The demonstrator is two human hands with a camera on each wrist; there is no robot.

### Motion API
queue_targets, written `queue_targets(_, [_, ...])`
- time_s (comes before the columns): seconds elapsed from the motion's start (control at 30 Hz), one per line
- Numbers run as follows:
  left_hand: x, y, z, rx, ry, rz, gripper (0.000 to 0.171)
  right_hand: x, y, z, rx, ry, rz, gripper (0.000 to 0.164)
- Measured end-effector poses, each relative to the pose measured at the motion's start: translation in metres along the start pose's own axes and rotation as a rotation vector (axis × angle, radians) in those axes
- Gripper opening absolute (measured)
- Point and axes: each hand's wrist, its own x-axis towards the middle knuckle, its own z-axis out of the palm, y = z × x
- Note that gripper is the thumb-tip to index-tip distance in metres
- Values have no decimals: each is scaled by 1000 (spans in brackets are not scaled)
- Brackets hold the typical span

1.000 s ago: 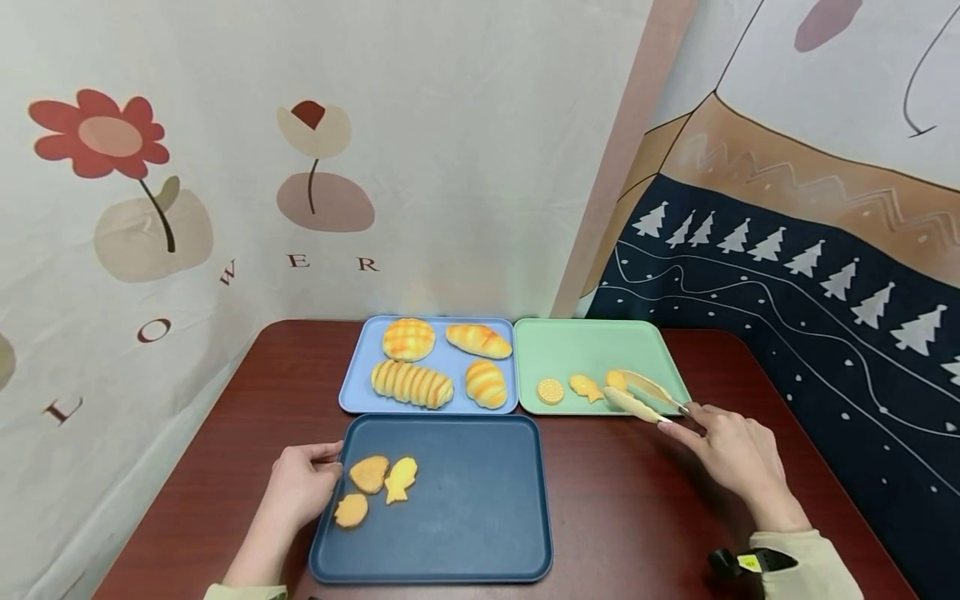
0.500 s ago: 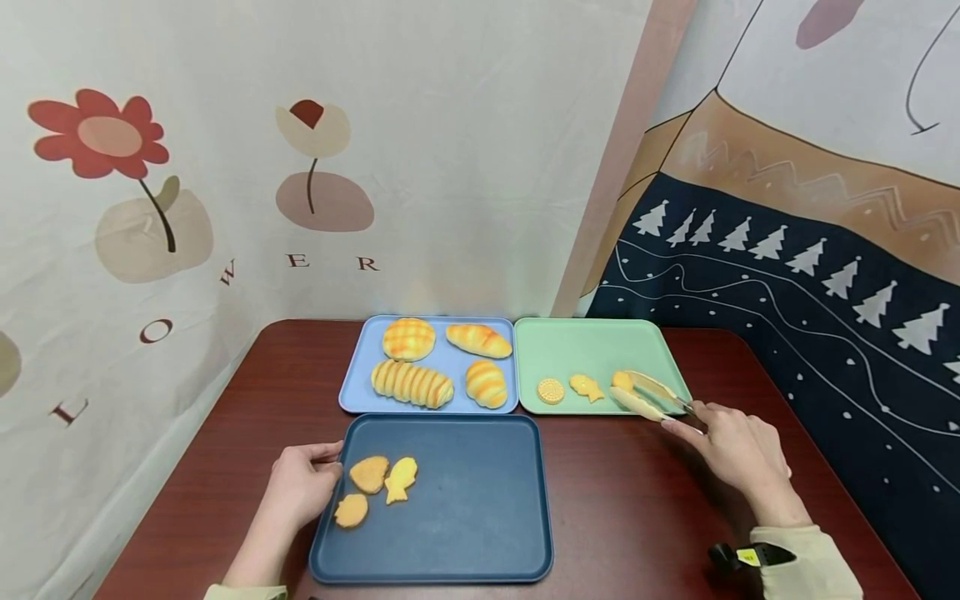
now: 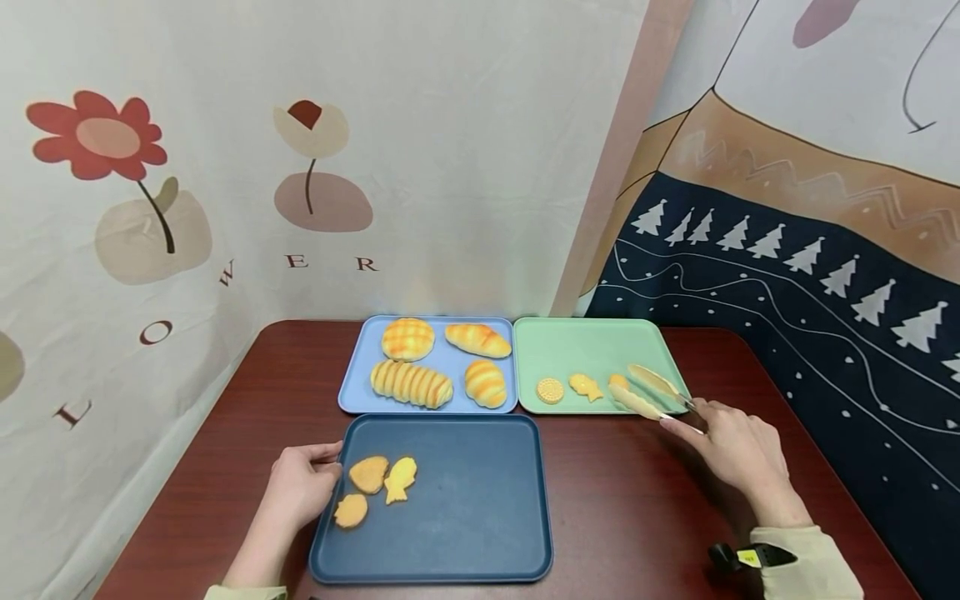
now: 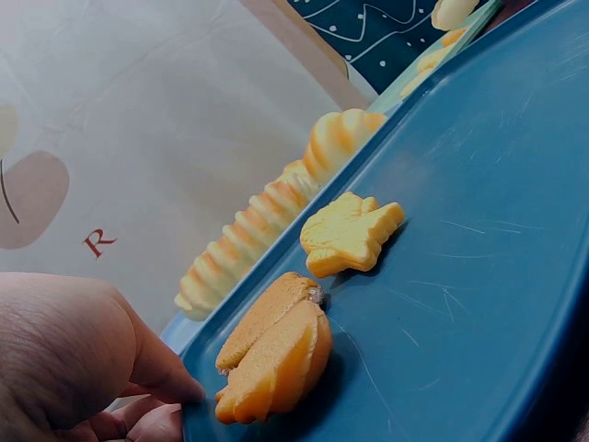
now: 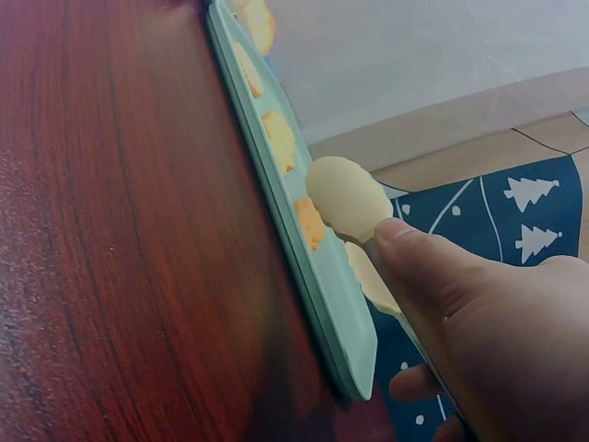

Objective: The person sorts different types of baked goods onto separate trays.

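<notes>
My right hand holds a pair of tongs with pale, rounded tips. The tips stand apart over the right part of the green tray. Close to them lies a small orange-brown cookie, partly hidden by the near tip in the head view. A fish-shaped cookie and a round cookie lie to its left. With thumb and fingers, my left hand pinches the left edge of the dark blue tray. That tray bears a heart-shaped cookie, a yellow fish-shaped cookie and a roundish cookie.
Behind the dark blue tray stands a light blue tray bearing several breads, among them a long ridged loaf. The green tray adjoins it on the right. A printed cloth hangs behind the brown table.
The tongs shifted slightly right with the small cookie between their tips. Now the tips have spread wider and the cookie sits a little further left. My left hand stays on the dark blue tray's edge.
</notes>
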Motion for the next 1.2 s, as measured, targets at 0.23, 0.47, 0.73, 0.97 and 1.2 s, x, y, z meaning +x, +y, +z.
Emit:
queue_targets(0.23, [-1, -2, -1, -10, -6, 9, 43, -4, -3, 2, -7, 0, 8, 87])
queue_targets(0.47, [0, -3, -1, -7, -9, 9, 43, -6, -6, 3, -4, 11, 18, 90])
queue_targets(0.73, [-1, -1, 0, -1, -3, 3, 43, -6, -13, 7, 21, 18, 23, 86])
queue_targets(0.97, [-1, 0, 0, -11, -4, 4, 43, -6, -26, 6, 26, 20, 19, 91])
queue_targets(1.2, [-1, 0, 0, -14, -7, 8, 43, -7, -37, 7, 28, 32, 3, 95])
